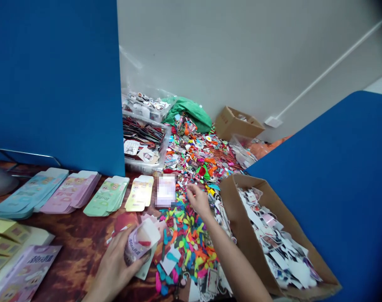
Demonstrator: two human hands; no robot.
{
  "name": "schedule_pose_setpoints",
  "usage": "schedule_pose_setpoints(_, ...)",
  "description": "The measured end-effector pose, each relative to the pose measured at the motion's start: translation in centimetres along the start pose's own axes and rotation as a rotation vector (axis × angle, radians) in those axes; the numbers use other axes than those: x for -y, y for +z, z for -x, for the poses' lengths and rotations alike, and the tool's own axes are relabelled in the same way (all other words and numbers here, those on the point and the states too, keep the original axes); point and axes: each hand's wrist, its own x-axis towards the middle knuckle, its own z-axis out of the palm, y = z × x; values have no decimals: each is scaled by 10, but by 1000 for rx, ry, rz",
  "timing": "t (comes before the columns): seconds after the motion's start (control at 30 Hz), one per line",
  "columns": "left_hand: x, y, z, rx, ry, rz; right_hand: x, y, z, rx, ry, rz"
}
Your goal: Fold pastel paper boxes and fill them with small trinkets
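Note:
My left hand [120,256] is wrapped round a small purple carton [137,245], its white top flap raised and a bit of red showing at its mouth. Pink and red printed pieces [126,222] lie behind and under this carton. Over the heap of small trinkets [206,163], my right hand [199,201] is held with its fingers curled together; anything between the fingertips is too small to make out. Bright balloons [191,247] are spread on the table between my two arms.
Flat cartons in blue [30,193], pink [71,193], green [107,196] and yellow [139,193] stand in a row. A cardboard box [241,218] of paper cards is at right. Blue partitions [55,84] rise on both sides. A clear bin [146,165] sits behind.

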Motion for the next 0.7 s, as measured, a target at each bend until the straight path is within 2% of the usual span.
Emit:
schedule_pose_setpoints(0.07, 2, 1, 0, -8, -1, -3, -35, 2, -30, -60, 116, 69)
schedule_pose_setpoints(0.13, 5, 4, 0, -15, -1, -15, -60, 5, -54, -113, 215, 130)
schedule_pose_setpoints(0.2, 9, 8, 1, -20, 11, -33, -74, 9, -73, -152, 293, 171)
schedule_pose_setpoints(0.3, 14, 13, 0, -15, 28, -70, -83, 18, -90, -184, 371, 185)
schedule_pose_setpoints(0.47, 16, 13, -4, 6, 2, -78, -95, 22, -102, -177, 352, 93)
schedule_pose_setpoints(0.7, 16, 15, -7, 33, -9, -52, -113, -3, -100, -187, 253, -181)
